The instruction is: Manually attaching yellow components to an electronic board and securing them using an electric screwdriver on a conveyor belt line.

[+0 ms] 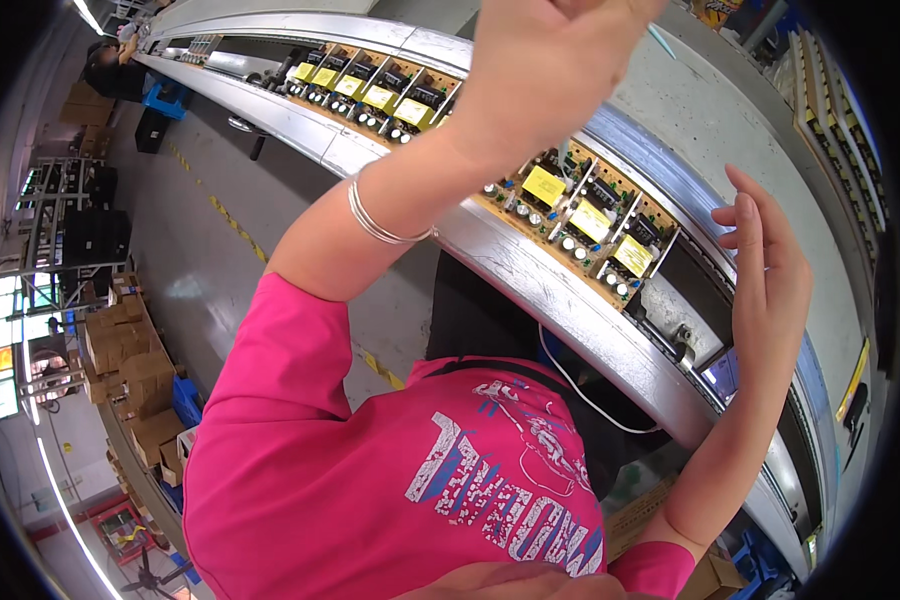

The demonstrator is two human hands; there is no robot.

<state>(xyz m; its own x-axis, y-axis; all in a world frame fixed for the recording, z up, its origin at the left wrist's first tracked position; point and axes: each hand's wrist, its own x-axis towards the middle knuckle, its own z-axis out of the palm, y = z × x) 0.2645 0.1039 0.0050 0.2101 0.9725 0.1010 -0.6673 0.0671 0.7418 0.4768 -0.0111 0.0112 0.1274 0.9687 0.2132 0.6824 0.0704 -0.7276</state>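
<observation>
My left hand (560, 75), with thin bracelets (365, 215) on its forearm, is raised over the line of circuit boards. Its fingers are curled and partly cut off by the upper edge, so what they hold cannot be made out. Below it lie brown circuit boards (525, 212) carrying yellow-topped transformers (590, 221), white-topped capacitors and dark heat sinks. More such boards (375, 97) continue up the line to the left. Beside the right end of the boards, my right hand (770, 260) hangs in the air, fingers stretched out, holding nothing visible.
Metal conveyor rails (570, 310) flank the boards, with a roller shaft (660, 340) past their right end. A teal stick-like thing (661, 42) shows by the grey bench top (700, 110). A yellow cutter-like tool (854, 380) lies far right. Cartons (120, 340) and another person (110, 70) are left.
</observation>
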